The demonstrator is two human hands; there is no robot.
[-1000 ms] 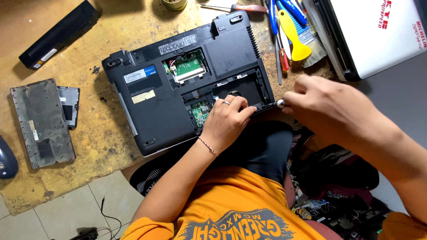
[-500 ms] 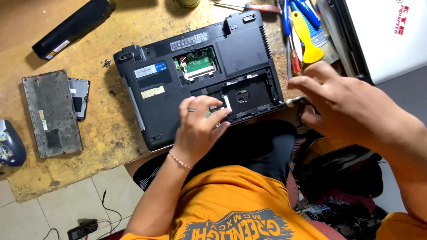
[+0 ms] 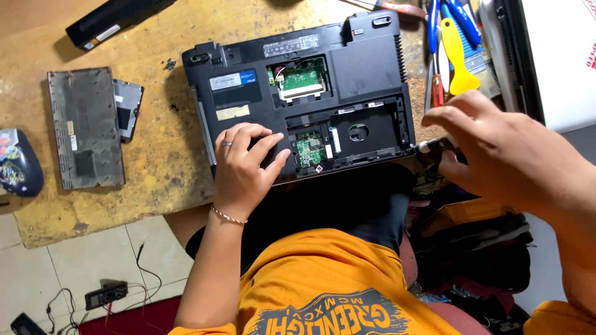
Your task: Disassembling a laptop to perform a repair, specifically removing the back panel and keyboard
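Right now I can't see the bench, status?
Left hand flat on laptop. Right hand holds screwdriver at laptop's edge. Nothing in the way.

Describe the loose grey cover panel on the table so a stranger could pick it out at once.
Start at the upside-down black laptop on the worn yellow table and look left of it. The grey cover panel lies flat there, a tall rectangle with vent slots. It is larger and paler than the small dark cover at its right edge.
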